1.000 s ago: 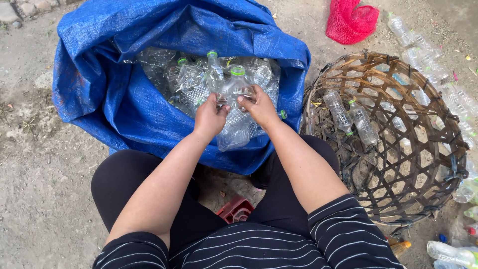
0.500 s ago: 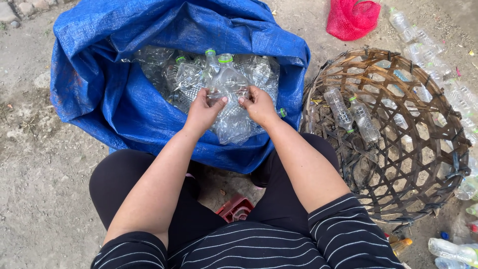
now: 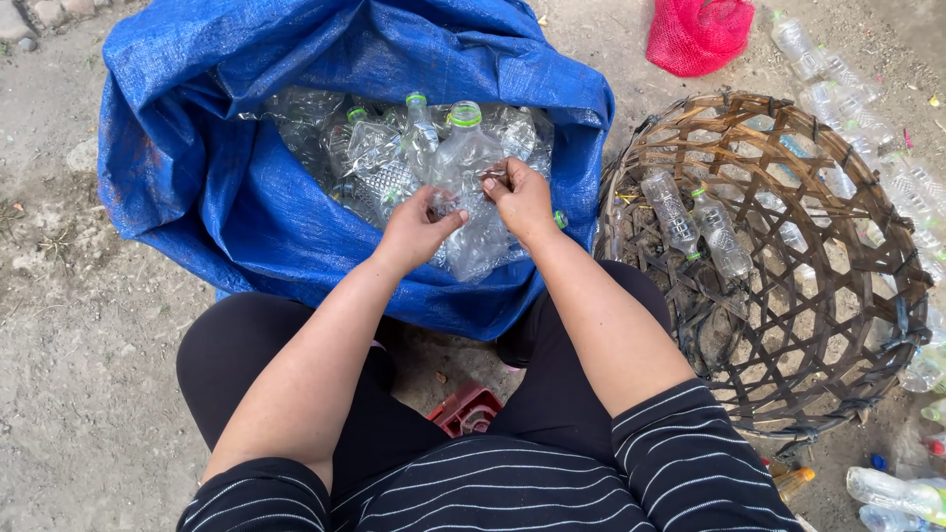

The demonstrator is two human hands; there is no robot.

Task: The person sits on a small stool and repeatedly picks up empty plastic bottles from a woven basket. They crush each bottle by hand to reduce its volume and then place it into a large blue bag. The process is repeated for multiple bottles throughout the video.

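Hands: two; left hand (image 3: 419, 225) and right hand (image 3: 519, 197), fingers closed on one clear bottle (image 3: 471, 172).
Bottle location: over blue sack (image 3: 246, 217).
Wicker basket (image 3: 788, 325): one, holding two bottles.

Person wears a dark top w/ thin white horizontal stripes; sleeves are short, ending approx. at the elbow, so both forearms are bare. Stripes run close together, evenly spaced, across chest and both sleeves. Legs are in plain black trousers or leggings, no pattern visible, fabric snug over the thighs. Left hand (image 3: 419, 229) and right hand (image 3: 520, 200) are bare: no gloves, no watch or bracelet visible at the wrists. Rings can't be made out. Feet and footwear are hidden below the legs.
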